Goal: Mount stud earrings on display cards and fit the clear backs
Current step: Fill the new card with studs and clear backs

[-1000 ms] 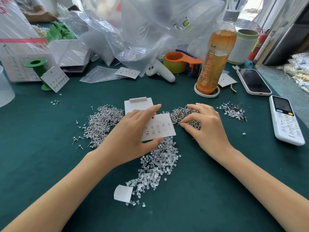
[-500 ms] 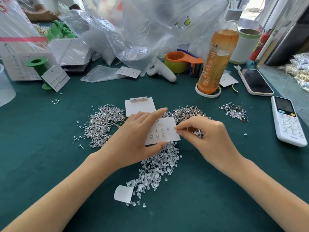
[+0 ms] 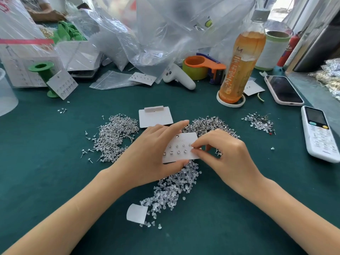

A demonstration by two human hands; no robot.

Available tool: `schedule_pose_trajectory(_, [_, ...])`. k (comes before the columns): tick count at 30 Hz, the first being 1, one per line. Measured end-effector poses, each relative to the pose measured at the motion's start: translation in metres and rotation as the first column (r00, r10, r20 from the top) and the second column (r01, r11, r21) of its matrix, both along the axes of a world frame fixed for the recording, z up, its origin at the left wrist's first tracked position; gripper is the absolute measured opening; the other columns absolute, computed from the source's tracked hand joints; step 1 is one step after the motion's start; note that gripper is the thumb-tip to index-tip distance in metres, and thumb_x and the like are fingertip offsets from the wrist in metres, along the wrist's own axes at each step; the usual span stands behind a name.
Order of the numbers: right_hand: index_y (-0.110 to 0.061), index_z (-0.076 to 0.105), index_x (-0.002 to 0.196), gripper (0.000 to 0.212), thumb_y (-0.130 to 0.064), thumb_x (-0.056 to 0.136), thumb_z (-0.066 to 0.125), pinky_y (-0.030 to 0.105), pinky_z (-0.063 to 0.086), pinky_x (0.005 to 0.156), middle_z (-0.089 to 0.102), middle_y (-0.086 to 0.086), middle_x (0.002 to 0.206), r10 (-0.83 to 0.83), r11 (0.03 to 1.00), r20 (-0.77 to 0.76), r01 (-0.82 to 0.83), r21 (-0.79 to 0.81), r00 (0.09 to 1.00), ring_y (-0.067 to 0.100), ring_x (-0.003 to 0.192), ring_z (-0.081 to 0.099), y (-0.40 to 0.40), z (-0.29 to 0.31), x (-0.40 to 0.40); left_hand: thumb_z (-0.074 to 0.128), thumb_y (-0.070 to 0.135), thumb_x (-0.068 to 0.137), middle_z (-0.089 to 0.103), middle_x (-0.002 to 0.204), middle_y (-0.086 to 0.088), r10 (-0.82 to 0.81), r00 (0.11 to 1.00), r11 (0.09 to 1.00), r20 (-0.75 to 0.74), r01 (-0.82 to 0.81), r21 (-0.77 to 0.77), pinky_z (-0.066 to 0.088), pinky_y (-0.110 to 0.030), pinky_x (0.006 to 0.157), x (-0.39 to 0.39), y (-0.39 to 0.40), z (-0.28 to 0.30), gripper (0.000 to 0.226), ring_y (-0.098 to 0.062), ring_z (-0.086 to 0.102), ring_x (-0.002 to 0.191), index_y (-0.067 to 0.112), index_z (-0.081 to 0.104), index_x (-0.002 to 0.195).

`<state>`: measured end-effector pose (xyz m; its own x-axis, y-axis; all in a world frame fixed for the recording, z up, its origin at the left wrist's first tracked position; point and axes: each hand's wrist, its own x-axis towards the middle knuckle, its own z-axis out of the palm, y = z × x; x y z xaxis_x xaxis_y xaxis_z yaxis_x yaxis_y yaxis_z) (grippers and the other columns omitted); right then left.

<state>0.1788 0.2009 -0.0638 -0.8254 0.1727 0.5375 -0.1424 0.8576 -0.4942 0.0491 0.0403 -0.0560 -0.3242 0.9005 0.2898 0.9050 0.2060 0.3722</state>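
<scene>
Centrally, the left hand (image 3: 156, 153) holds a white display card (image 3: 181, 147) just above the green counter (image 3: 55, 181), its grip pinching the card with the index finger along the far edge and the thumb under the near edge. Two rows of small stud earrings (image 3: 176, 150) sit on the card's face. The right hand (image 3: 226, 155) meets the card's right edge, thumb and index fingertips pressed together in a pinch at the rightmost spot of the far row; whatever they hold is too small to make out.

A pile of clear backs (image 3: 173, 188) lies directly beneath and nearer than the card, trailing toward a small white paper slip (image 3: 137, 213). A heap of loose silver studs (image 3: 114, 137) spreads to the left of the hands, and a second stud heap (image 3: 211, 126) shows behind the right hand, partly hidden by it. A blank card (image 3: 155, 116) lies flat just beyond the left hand's fingers. A smaller scatter of studs (image 3: 260, 122) sits farther right.

Along the far side stand an orange drink bottle (image 3: 241, 65), an orange tape dispenser (image 3: 204, 68), a green spool (image 3: 43, 74) with a filled card (image 3: 62, 84) leaning on it, and crumpled clear plastic bags (image 3: 165, 34). A phone (image 3: 283, 90) and a white remote (image 3: 320, 133) lie at the right
</scene>
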Motion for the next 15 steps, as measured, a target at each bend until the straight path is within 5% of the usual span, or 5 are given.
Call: schedule_pose_trajectory(15, [-0.001,0.074,0.089,0.012,-0.007,0.08,0.07,0.033,0.05,0.076,0.068,0.006,0.084,0.034,0.996,-0.084,-0.027,0.086,0.996,0.022,0.08,0.062,0.0008,-0.0044,-0.0001,0.061,0.051,0.078,0.058,0.123,0.007,-0.001,0.998,0.999,0.066,-0.002,0.041,0.034,-0.021,0.097,0.0024,-0.0002,0.0001,0.078,-0.01,0.047,0.112,0.027,0.029,0.144])
